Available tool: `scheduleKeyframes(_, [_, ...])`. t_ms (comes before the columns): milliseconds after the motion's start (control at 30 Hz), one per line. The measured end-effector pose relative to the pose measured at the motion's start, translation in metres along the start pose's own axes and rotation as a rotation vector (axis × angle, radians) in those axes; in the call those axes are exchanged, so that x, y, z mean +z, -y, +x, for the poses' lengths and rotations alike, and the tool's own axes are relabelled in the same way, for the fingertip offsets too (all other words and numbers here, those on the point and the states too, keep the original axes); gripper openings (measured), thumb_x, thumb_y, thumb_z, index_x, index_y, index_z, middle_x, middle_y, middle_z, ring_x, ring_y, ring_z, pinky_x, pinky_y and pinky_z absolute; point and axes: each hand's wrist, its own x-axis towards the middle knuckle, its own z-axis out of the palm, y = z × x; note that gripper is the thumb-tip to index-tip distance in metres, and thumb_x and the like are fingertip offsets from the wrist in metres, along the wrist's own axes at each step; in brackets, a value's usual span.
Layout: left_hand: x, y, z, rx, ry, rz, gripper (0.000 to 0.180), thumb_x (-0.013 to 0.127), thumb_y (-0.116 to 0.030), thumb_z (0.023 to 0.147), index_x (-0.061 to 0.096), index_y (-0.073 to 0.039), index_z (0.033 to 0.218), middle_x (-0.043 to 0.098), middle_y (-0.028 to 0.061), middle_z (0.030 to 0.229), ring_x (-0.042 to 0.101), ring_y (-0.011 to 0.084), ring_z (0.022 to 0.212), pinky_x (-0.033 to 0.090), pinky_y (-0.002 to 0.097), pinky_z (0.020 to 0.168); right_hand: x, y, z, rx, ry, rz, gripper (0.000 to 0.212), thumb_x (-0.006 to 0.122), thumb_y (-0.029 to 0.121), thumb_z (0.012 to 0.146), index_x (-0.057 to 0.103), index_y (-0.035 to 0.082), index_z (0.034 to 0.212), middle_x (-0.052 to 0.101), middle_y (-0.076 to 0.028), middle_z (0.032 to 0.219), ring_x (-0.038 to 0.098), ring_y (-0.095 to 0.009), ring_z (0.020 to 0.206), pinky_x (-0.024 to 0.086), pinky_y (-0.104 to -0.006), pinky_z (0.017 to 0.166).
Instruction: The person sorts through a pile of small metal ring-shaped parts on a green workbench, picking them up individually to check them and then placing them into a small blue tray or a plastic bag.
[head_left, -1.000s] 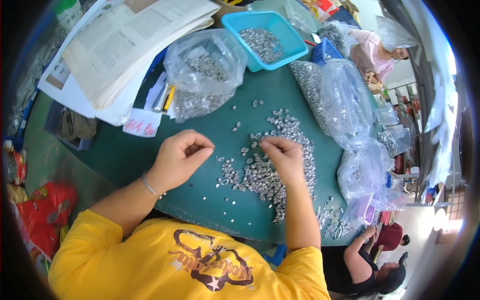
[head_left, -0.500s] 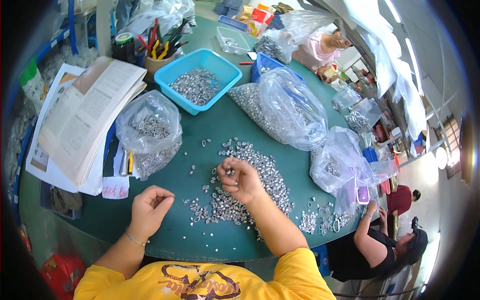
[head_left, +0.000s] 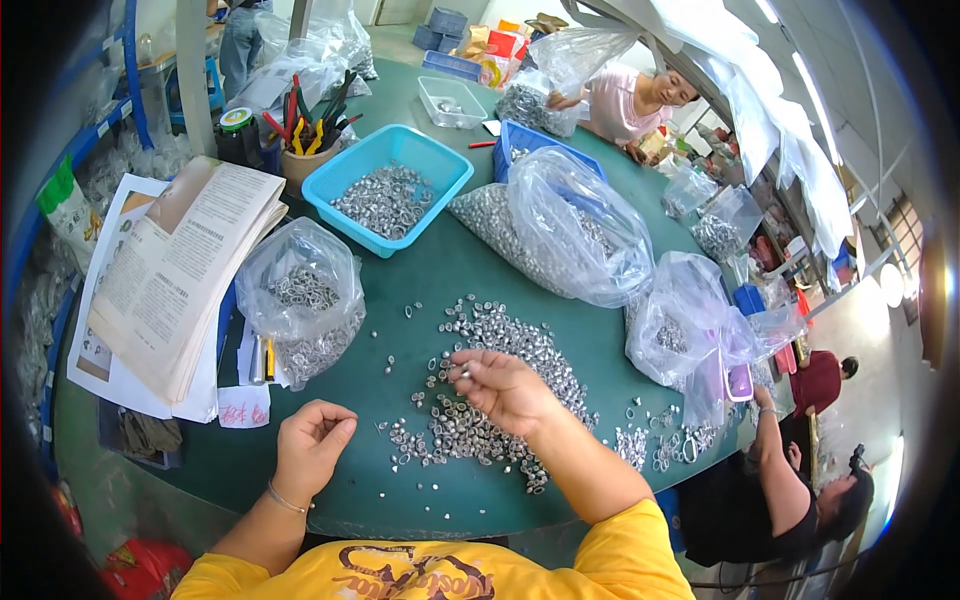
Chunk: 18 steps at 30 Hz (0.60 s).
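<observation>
My right hand (head_left: 508, 392) is over the pile of small silvery metal pieces (head_left: 520, 345), its thumb and fingertips closed on a small silvery metal piece (head_left: 466, 370). Whether its palm holds more, I cannot see. To the left of the pile, my left hand (head_left: 312, 440) hovers near the table's front edge, fingers curled and thumb pressed against them. Anything inside that pinch is hidden. Loose oval rings and beads lie scattered between the two hands, several of them at the pile's left edge.
Bags of metal pieces (head_left: 300, 325) (head_left: 580, 230) and a blue basket (head_left: 440, 185) stand across the green table (head_left: 400, 285). Newspapers (head_left: 180, 290) lie at left, beside a pot of pliers (head_left: 305, 165). People sit at the far side and at right (head_left: 765, 500).
Earlier my right fingers were curled up around several pieces; now they extend leftward, pinching one piece. My left hand keeps its closed pose. The whole view has shifted slightly.
</observation>
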Motion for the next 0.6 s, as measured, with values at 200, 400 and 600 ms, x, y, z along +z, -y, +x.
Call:
scheduleKeyframes(200, [-0.002, 0.003, 0.001, -0.009, -0.008, 0.014, 0.005, 0.06, -0.001, 0.079, 0.06, 0.001, 0.083, 0.058, -0.0003, 0.072, 0.05, 0.0041, 0.063, 0.041, 0.0166, 0.059, -0.021, 0.055, -0.005, -0.262, -0.035, 0.086, 0.014, 0.046, 0.014, 0.09, 0.049, 0.002, 0.096, 0.054, -0.005, 0.079, 0.042, -0.008, 0.058, 0.03, -0.0159, 0.044])
scheduleKeyframes(400, [0.001, 0.003, 0.003, -0.022, -0.001, 0.022, 0.006, 0.06, -0.002, 0.079, 0.06, 0.001, 0.084, 0.057, -0.0004, 0.072, 0.05, 0.0041, 0.063, 0.041, 0.0166, 0.059, -0.036, 0.119, -0.017, -0.656, -0.311, 0.377, 0.024, 0.04, 0.018, 0.092, 0.047, -0.005, 0.091, 0.052, -0.014, 0.087, 0.057, -0.027, 0.082, 0.053, -0.0321, 0.071])
scheduleKeyframes(600, [-0.001, 0.007, 0.005, -0.018, -0.018, -0.002, 0.006, 0.06, -0.001, 0.079, 0.06, 0.001, 0.085, 0.057, -0.0001, 0.072, 0.05, 0.0044, 0.062, 0.041, 0.0163, 0.058, -0.04, 0.135, -0.021, -0.712, -0.151, 0.475, 0.05, 0.024, 0.027, 0.095, 0.034, -0.02, 0.111, 0.036, -0.033, 0.119, 0.038, -0.045, 0.114, 0.038, -0.0485, 0.096])
